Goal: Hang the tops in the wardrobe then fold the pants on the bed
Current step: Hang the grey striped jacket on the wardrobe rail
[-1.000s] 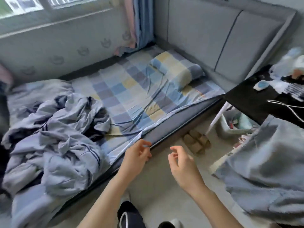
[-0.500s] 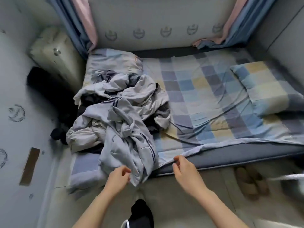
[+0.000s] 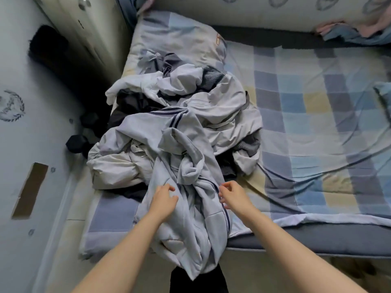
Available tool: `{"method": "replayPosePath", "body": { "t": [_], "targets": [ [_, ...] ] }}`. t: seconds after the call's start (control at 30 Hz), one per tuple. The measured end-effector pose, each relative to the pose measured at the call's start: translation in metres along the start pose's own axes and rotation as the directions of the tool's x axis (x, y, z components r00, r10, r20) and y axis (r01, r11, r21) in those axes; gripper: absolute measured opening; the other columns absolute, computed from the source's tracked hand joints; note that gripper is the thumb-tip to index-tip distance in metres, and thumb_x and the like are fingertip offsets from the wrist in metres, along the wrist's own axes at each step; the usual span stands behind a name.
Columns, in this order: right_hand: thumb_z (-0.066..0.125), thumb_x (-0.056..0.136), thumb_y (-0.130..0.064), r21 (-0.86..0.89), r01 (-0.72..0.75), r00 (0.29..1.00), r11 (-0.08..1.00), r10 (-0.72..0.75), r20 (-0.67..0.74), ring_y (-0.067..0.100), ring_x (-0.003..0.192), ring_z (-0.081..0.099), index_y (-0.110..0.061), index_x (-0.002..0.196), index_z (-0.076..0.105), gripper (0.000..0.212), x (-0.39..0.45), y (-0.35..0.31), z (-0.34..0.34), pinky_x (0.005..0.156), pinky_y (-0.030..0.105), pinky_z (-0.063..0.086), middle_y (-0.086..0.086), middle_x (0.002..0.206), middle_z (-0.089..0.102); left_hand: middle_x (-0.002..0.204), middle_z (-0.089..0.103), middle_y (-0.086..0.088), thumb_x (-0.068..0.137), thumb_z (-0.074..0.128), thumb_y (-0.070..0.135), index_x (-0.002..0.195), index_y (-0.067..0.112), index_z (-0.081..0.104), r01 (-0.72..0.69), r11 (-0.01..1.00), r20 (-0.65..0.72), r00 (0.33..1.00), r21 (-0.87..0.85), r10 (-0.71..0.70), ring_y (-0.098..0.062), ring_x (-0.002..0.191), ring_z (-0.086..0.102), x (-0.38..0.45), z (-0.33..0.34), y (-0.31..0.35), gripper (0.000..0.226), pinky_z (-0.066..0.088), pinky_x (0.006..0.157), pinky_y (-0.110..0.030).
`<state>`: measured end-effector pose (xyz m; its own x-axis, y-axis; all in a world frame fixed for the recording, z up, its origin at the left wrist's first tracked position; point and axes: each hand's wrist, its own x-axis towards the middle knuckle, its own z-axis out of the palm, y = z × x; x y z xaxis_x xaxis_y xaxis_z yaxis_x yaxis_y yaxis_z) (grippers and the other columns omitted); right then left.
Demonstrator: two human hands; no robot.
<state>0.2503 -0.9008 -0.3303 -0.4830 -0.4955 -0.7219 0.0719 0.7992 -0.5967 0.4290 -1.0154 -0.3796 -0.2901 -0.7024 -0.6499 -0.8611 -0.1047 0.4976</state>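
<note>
A heap of clothes (image 3: 175, 127) lay on the left part of the bed (image 3: 317, 242), spread over the checked sheet (image 3: 306, 123); most of it was pale grey, with darker pieces showing between the folds. The nearest piece was a pale grey garment (image 3: 190, 218) with 2 dark stripes along a seam; it ran from the middle of the heap down over the near edge of the mattress and hung toward the floor. Whether it was a top or a pair of pants could not be told from the crumpled shape.

Both of the person's forearms reached in from the bottom of the view; the left hand (image 3: 164, 200) rested on the left side of that garment, fingers loosely bent and spread, gripping nothing that could be seen; the right hand (image 3: 233, 196) was at the garment's right edge beside the striped seam, fingers curled toward the cloth; whether they pinched it could not be told.

A pillow (image 3: 179, 37) in the same checked cloth lay at the far left corner of the bed, behind the heap; another pillow (image 3: 383, 96) showed at the right edge. A pale cabinet (image 3: 88, 28) stood in the corner left of the bed; 2 dark dumbbells (image 3: 84, 132) lay on the floor below it, close to the heap.
</note>
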Motion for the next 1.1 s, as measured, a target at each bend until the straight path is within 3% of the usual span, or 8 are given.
{"method": "replayPosePath", "body": {
  "t": [0.13,0.23,0.37,0.53,0.67,0.87,0.97,1.1],
  "targets": [
    [0.046,0.097,-0.02,0.136,0.0,1.0,0.991,0.0,0.004,0.016,0.069,0.055,-0.012,0.097,0.054,0.011,0.071,-0.011,0.022,0.062,0.029,0.046,0.008,0.088,0.06,0.13,0.056,-0.014,0.097,0.052,0.024,0.125,0.006,0.054,-0.016,0.999,-0.004,1.0,-0.032,0.016,-0.03,0.123,0.049,0.058,0.035,0.01,0.033,0.038,0.099,-0.034],
    [0.045,0.097,-0.021,0.101,0.05,0.999,0.994,-0.05,0.0,0.019,0.076,0.058,-0.015,0.096,0.055,0.012,0.114,-0.016,0.037,0.066,0.033,0.05,0.009,0.093,0.061,0.129,0.056,-0.014,0.098,0.05,0.035,0.125,0.008,0.047,0.051,0.991,-0.036,0.998,-0.122,-0.056,-0.032,0.119,0.052,0.097,0.054,0.019,0.038,0.037,0.087,-0.034],
    [0.048,0.096,-0.024,0.027,0.083,0.996,0.996,-0.083,0.015,0.021,0.09,0.06,-0.014,0.106,0.053,0.015,0.146,-0.014,0.054,0.087,0.041,0.054,0.005,0.1,0.061,0.133,0.054,-0.024,0.093,0.06,0.031,0.129,-0.003,0.039,0.237,0.885,-0.032,0.962,-0.401,-0.272,-0.037,0.123,0.052,0.133,0.067,0.031,0.055,0.04,0.103,-0.04],
    [0.05,0.093,-0.03,-0.072,-0.048,0.994,0.996,0.055,0.098,0.028,0.106,0.058,-0.009,0.125,0.043,0.039,0.168,-0.008,0.056,0.095,0.047,0.049,0.009,0.112,0.056,0.083,0.061,-0.013,0.089,0.058,0.008,0.085,0.009,0.062,0.207,0.778,0.072,0.976,-0.593,-0.204,-0.023,0.081,0.057,0.121,0.085,0.031,0.005,0.043,0.068,-0.031],
    [0.048,0.092,-0.015,-0.065,-0.112,0.988,0.992,0.118,0.097,0.025,0.081,0.06,-0.003,0.103,0.059,0.02,0.16,-0.006,0.05,0.069,0.032,0.049,0.014,0.092,0.062,0.07,0.041,-0.009,0.087,0.054,0.005,0.072,0.012,0.053,0.236,0.712,0.198,0.97,-0.661,-0.138,-0.02,0.069,0.037,0.061,0.101,0.023,0.017,0.029,0.063,-0.034],
    [0.041,0.098,-0.009,0.483,-0.251,0.958,0.839,0.287,-0.001,0.031,0.085,0.057,0.0,0.116,0.055,0.025,0.106,0.009,0.014,0.075,0.033,0.047,0.012,0.085,0.054,0.078,0.056,-0.011,0.089,0.056,0.005,0.106,0.001,0.062,0.475,0.503,0.41,0.879,-0.722,-0.241,-0.019,0.064,0.049,-0.005,0.087,0.017,0.018,0.042,0.067,-0.033],
    [0.039,0.101,-0.01,0.663,-0.213,0.954,0.717,0.299,-0.017,0.034,0.102,0.054,0.006,0.104,0.059,0.026,0.056,0.011,-0.005,0.062,0.017,0.049,0.012,0.078,0.053,0.108,0.057,-0.002,0.081,0.069,0.008,0.13,0.017,0.041,0.4,0.61,0.239,0.913,-0.684,-0.331,-0.018,0.09,0.059,-0.016,0.065,0.036,0.057,0.046,0.077,-0.031],
    [0.053,0.091,-0.031,0.735,-0.186,0.982,0.653,0.135,0.128,0.033,0.083,0.063,-0.008,0.089,0.075,0.032,-0.002,-0.013,-0.038,0.079,0.038,0.05,0.017,0.088,0.071,0.151,0.018,0.004,0.075,0.079,0.024,0.15,0.035,0.01,0.038,0.883,-0.1,0.99,-0.469,-0.095,-0.025,0.137,0.032,-0.028,0.028,0.066,0.102,0.033,0.106,-0.035]
  ]
}}
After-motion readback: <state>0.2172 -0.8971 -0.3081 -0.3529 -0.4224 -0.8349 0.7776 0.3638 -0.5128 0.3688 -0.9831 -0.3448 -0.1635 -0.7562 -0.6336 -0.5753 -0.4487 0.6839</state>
